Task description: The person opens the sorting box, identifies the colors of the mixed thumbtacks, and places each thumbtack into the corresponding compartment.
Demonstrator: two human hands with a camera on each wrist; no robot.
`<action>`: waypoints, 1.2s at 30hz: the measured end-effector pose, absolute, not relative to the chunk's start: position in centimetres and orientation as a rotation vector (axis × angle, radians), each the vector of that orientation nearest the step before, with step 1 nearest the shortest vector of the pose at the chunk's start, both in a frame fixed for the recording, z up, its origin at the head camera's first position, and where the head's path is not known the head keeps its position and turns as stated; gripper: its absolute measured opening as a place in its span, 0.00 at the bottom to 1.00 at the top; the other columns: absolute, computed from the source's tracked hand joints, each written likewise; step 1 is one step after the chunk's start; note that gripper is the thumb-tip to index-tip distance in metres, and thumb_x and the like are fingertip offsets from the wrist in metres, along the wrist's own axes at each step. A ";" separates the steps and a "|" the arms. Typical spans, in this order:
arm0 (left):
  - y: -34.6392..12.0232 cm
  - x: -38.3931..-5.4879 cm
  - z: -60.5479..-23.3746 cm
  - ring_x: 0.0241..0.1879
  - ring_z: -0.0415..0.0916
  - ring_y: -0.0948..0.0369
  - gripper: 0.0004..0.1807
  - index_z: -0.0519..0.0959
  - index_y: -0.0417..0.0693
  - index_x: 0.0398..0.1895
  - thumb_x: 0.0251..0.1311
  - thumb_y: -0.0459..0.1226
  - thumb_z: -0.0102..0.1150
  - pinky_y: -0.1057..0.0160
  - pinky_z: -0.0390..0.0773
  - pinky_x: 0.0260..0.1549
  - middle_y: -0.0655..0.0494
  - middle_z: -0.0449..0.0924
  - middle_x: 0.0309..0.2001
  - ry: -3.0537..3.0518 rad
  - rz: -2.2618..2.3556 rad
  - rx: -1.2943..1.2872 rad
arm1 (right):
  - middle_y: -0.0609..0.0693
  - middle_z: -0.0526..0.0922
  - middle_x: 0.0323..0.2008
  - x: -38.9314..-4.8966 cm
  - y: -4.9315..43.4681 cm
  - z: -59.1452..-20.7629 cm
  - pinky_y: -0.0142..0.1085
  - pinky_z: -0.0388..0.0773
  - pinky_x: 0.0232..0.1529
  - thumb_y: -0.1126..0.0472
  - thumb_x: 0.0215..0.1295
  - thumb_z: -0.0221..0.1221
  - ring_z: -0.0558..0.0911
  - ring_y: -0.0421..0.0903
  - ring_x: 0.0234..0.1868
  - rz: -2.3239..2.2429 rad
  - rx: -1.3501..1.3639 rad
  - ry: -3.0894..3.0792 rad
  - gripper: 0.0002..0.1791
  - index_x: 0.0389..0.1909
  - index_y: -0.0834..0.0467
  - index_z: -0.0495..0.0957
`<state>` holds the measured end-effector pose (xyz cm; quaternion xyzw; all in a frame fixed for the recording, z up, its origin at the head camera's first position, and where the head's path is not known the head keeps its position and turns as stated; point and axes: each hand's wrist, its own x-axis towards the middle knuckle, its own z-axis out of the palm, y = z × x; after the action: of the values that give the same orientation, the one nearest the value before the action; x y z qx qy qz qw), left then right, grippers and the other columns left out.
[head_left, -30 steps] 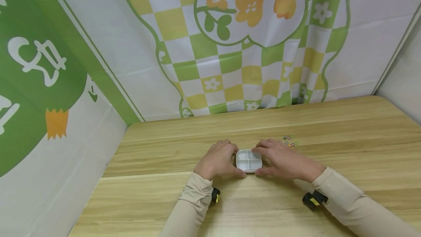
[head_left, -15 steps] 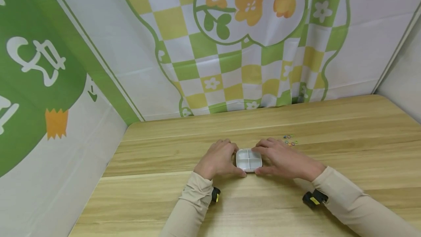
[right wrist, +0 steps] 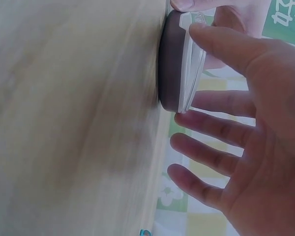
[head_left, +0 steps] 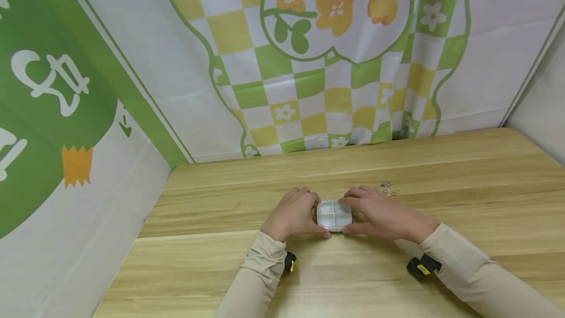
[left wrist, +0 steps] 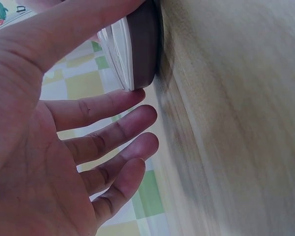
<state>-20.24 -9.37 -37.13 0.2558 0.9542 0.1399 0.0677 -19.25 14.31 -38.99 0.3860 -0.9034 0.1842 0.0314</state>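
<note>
On the counter (head_left: 344,278), between the left hand (head_left: 292,216) and the right hand (head_left: 383,216), sits a four-compartment box (head_left: 334,214), its clear lid (right wrist: 192,78) lying over a dark base (right wrist: 170,64). Each hand lightly grips one side, thumb at the near edge and foremost fingers at the far edge; the remaining fingers are parted and free. Steadying appears to be the step in hand; a next move on the lid would call for a held base. Coloured pieces (head_left: 390,190) lie beyond the right hand. White letter-like shapes (head_left: 18,65) on green cloth (head_left: 26,124) form no readable word; the yellow label (head_left: 423,269) on the wrist camera (head_left: 414,267) is too small to read.
</note>
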 end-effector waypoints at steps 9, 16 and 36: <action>-9.3 -20.3 -37.1 0.42 0.71 0.57 0.34 0.83 0.45 0.46 0.38 0.55 0.84 0.59 0.71 0.47 0.59 0.77 0.39 2.880 0.425 0.772 | 0.52 0.80 0.55 -19.2 14.3 -38.7 0.57 0.70 0.60 0.45 0.66 0.67 0.76 0.54 0.59 0.608 1.179 -2.812 0.30 0.60 0.61 0.79; -9.2 -20.2 -37.1 0.40 0.71 0.58 0.34 0.84 0.45 0.45 0.37 0.55 0.84 0.59 0.72 0.46 0.60 0.77 0.38 2.883 0.420 0.778 | 0.51 0.80 0.55 -19.1 14.5 -38.6 0.56 0.72 0.59 0.45 0.69 0.64 0.77 0.54 0.58 0.643 1.186 -2.813 0.28 0.60 0.61 0.79; -9.3 -20.2 -37.1 0.40 0.70 0.57 0.32 0.84 0.45 0.41 0.36 0.55 0.84 0.59 0.71 0.46 0.60 0.76 0.36 2.893 0.427 0.755 | 0.53 0.81 0.55 -19.6 14.9 -38.6 0.53 0.75 0.57 0.43 0.77 0.53 0.78 0.54 0.58 0.753 1.198 -2.836 0.28 0.62 0.62 0.78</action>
<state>-20.23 -9.30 -37.07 0.2495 0.9561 0.1413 0.0604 -19.64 14.92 -38.58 0.3779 -0.8947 0.2376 -0.0140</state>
